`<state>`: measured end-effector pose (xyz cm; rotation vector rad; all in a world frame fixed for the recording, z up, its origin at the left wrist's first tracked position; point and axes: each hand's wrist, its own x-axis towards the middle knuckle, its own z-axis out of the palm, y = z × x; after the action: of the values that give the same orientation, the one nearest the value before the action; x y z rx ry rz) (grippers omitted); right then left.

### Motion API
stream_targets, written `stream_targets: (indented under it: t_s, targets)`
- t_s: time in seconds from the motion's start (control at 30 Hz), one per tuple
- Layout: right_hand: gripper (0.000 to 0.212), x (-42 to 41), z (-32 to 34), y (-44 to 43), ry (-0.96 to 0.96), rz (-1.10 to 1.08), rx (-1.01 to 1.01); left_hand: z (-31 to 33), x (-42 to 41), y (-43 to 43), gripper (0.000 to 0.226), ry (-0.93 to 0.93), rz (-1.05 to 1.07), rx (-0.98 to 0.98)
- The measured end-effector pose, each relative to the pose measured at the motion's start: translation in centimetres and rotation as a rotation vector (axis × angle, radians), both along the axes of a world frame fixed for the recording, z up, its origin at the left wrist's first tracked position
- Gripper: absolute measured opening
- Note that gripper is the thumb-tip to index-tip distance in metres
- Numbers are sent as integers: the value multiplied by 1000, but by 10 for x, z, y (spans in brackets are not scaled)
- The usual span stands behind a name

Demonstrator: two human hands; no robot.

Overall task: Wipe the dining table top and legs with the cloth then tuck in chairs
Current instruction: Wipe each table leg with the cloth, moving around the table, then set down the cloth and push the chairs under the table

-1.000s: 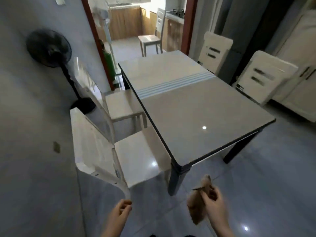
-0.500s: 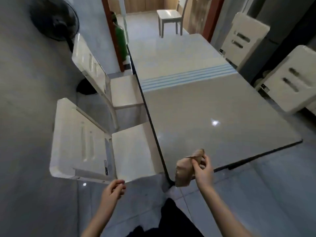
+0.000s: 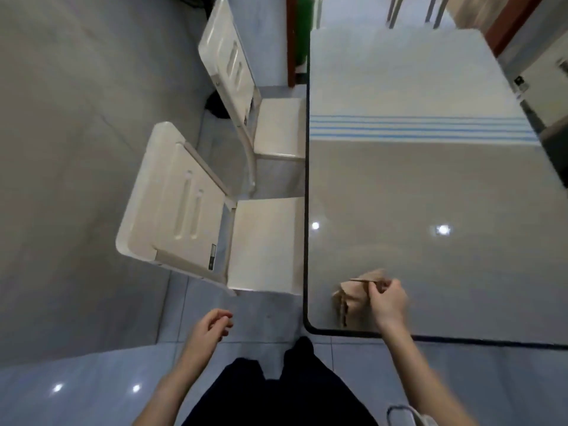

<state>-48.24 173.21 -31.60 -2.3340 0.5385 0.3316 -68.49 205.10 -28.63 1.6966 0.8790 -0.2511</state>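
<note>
Right now your right hand (image 3: 388, 302) pinches the top fold of the cloth (image 3: 353, 295), with thumb and fingers curled onto it. The cloth is tan and bunched, and it hangs from that pinch over the near left corner of the table (image 3: 430, 186). Its lower part sits low over the glossy top, but motion blur hides whether it touches the surface.

Your left hand (image 3: 209, 329) holds nothing. Its fingers are loosely curled, and it hangs over the floor (image 3: 76, 379), just off the table's corner and apart from the cloth.

On the table's left side stand 2 cream chairs. The seat of the near chair (image 3: 264, 241) reaches the table's dark edge in this view, and its slotted back leans away toward the wall. The far chair (image 3: 276, 124) stands just beyond it in the same way.

Blue stripes (image 3: 421, 127) cross the top at mid-length, well apart from the cloth. 2 bright light spots reflect on the top between the stripes and your right hand. Your dark trousers (image 3: 276, 395) show at the bottom, between your arms.
</note>
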Motion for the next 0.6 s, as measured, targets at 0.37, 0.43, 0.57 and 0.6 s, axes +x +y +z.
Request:
stream_targets:
  t_s: [0.37,0.43,0.57,0.6]
  targets:
    - [22,-41,49,130,-194,447,263,23,-49,51,18,-133,305,64]
    - [21,-60,40,152,-112,509,313,17,-75,65,18,-108,361,63]
    - [15,-105,13,191,46,660,342,1,-135,100,21,-40,480,28]
    - [14,-117,4,200,96,702,326,-5,-151,109,21,-18,494,15]
